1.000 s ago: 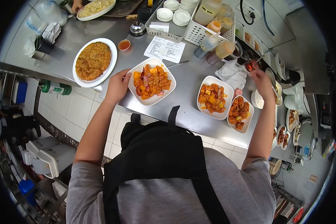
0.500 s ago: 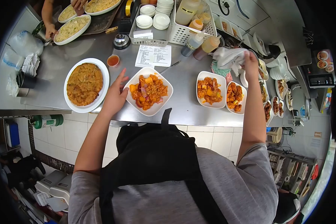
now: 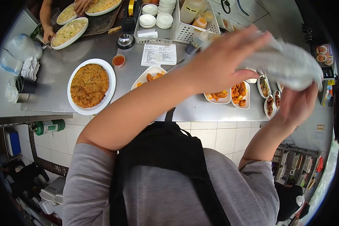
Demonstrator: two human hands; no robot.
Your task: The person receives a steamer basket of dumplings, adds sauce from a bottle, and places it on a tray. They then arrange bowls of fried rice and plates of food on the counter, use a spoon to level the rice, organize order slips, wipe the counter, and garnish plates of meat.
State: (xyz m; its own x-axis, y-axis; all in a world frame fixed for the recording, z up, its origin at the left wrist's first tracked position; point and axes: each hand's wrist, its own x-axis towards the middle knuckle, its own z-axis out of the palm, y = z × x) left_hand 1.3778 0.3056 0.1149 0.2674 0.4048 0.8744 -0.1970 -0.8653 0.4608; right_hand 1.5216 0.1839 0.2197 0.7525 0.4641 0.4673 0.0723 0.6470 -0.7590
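A white cloth [image 3: 286, 62], smeared by motion, is raised over the right side of the counter. My right hand [image 3: 299, 103] grips its lower right edge. My left hand [image 3: 229, 56] reaches across to the cloth's left side, fingers stretched and thumb apart; whether it touches the cloth is unclear. Under my left forearm, a square bowl of saucy orange food [image 3: 153, 71] is partly hidden. Two white bowls of similar food, a left one [image 3: 217, 96] and a right one [image 3: 239, 95], stand below my left hand.
A large oval plate [image 3: 112, 92] holds a flat brown dish on the steel counter [image 3: 49, 90]. Behind are a sauce cup [image 3: 118, 60], a bell [image 3: 125, 40], receipts [image 3: 159, 55] and baskets of small dishes [image 3: 154, 37] and bottles. A co-worker's hands [image 3: 49, 34] touch rice plates at upper left.
My left hand has moved right and up from beside the square bowl to the cloth. My right hand has moved right and down, and the cloth is now lifted and spread.
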